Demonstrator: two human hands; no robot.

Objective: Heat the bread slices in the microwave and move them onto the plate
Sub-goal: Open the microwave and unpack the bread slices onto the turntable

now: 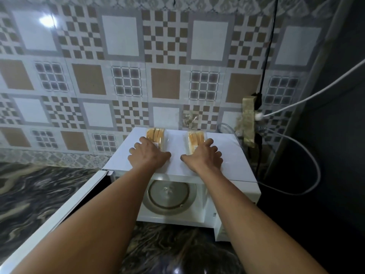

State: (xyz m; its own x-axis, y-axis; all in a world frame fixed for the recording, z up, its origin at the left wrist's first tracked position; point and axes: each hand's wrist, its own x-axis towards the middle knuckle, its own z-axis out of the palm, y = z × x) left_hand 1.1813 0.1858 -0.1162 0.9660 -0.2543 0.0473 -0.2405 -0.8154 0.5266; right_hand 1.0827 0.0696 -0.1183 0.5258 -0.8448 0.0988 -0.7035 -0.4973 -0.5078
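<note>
Two clear-wrapped packs of bread slices lie side by side on top of the white microwave. My left hand covers the near end of the left bread pack, with thumb and fingers spread around it. My right hand holds the near end of the right bread pack the same way. The microwave door hangs open to the left. Inside, the glass turntable is bare. No plate is in view.
The microwave stands on a dark marbled counter against a patterned tile wall. A power strip with black and white cables hangs at the right, beside a dark wall. The open door juts out over the counter toward me.
</note>
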